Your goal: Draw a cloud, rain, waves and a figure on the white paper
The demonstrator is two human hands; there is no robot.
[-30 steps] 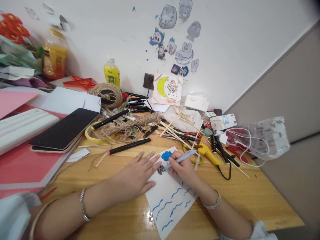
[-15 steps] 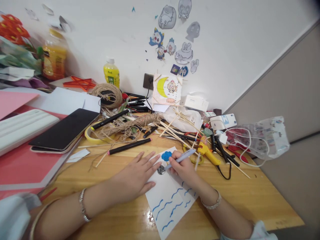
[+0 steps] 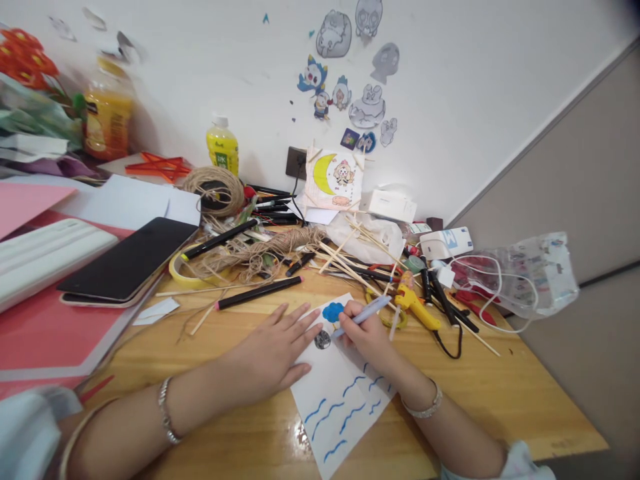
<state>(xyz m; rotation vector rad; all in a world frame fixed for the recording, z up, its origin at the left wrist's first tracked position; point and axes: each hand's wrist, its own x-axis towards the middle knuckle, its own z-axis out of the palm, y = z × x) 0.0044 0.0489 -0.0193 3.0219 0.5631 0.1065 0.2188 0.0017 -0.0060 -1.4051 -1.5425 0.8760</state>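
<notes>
A sheet of white paper (image 3: 320, 413) lies on the wooden table, with blue wavy lines on its near part. Toward its far end are a blue cloud shape (image 3: 333, 311) and a dark round scribble (image 3: 323, 339). My left hand (image 3: 275, 350) rests flat with fingers spread, its fingertips on the paper's left edge beside the scribble. In my right hand (image 3: 367, 337) is a light purple pen (image 3: 373, 307), pinched between thumb and fingers. The pen's tip points down at the paper just right of the scribble; the exact contact is hard to make out.
Beyond the paper lie thin wooden sticks (image 3: 340, 263), black markers (image 3: 260, 293), twine (image 3: 280, 243) and yellow tape (image 3: 183, 270). A yellow glue gun (image 3: 415, 303) sits close to my right hand. At left are a black tablet (image 3: 133, 260) and a white case (image 3: 50, 260).
Almost nothing differs. My left hand stays in place, and my right hand holds the pen at nearly the same spot on the paper.
</notes>
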